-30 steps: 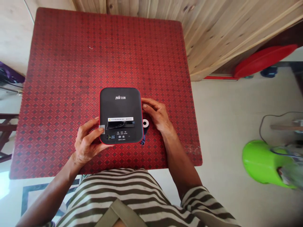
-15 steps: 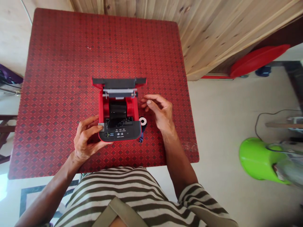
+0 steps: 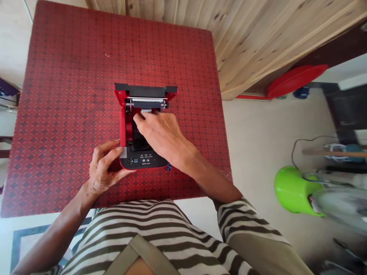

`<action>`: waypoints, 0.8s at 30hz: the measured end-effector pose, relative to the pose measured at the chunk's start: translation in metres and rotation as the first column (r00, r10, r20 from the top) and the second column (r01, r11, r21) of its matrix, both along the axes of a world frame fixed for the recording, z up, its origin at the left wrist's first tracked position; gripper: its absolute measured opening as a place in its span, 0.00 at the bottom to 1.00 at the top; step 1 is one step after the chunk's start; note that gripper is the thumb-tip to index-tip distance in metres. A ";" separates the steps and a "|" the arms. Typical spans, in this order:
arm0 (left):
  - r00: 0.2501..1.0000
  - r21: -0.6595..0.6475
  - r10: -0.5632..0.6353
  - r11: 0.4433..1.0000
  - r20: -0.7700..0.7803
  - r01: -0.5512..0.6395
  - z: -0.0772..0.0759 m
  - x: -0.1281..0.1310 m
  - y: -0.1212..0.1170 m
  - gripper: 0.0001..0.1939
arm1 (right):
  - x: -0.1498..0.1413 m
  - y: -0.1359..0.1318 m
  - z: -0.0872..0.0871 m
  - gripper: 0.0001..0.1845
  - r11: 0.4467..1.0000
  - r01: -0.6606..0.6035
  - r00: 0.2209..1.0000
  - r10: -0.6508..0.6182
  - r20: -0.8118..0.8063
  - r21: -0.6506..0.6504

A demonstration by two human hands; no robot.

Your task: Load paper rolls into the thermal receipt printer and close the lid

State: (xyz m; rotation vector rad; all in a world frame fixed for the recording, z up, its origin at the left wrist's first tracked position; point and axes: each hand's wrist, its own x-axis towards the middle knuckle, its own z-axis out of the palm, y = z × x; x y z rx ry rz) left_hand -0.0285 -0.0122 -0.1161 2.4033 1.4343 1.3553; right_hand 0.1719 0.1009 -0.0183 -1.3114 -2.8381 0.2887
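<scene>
A red and black receipt printer [image 3: 145, 162] sits on the table with its lid [image 3: 146, 91] raised. My left hand [image 3: 104, 162] grips its front left corner, thumb on top and fingers along the side. My right hand [image 3: 160, 131] reaches over the open paper compartment [image 3: 129, 130], fingers pointing down into it. Those fingertips are hidden, so what they touch does not show. A roller bar [image 3: 147, 104] spans the lid's underside. Beside the printer's front right corner, a bit of a dark blue thing [image 3: 169, 167] peeks out below my right wrist.
The red patterned table [image 3: 71, 95] meets wooden panelling [image 3: 177, 13] at its far side. On the floor to the right stand a bright green bucket [image 3: 289, 189] and a cable [image 3: 295, 147]. A red round object [image 3: 295, 80] leans farther back.
My right hand has moved left from beside the printer into its open compartment. A small white roll at the printer's right is now covered. My left hand keeps its hold.
</scene>
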 end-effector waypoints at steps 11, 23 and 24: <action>1.000 -0.036 0.003 0.999 0.023 -0.002 -0.005 -0.001 -0.003 0.39 | -0.006 0.003 0.008 0.17 0.998 -0.030 0.996 0.036 0.086 -0.062; 0.998 -0.050 -0.016 0.999 0.068 0.020 -0.002 0.001 0.000 0.41 | 0.094 -0.017 0.019 0.13 0.966 0.167 0.606 -0.259 -0.752 -0.198; 0.998 -0.048 -0.014 0.999 0.067 0.017 -0.001 0.001 0.000 0.41 | 0.103 -0.011 0.004 0.15 0.950 0.200 0.513 -0.311 -0.800 -0.241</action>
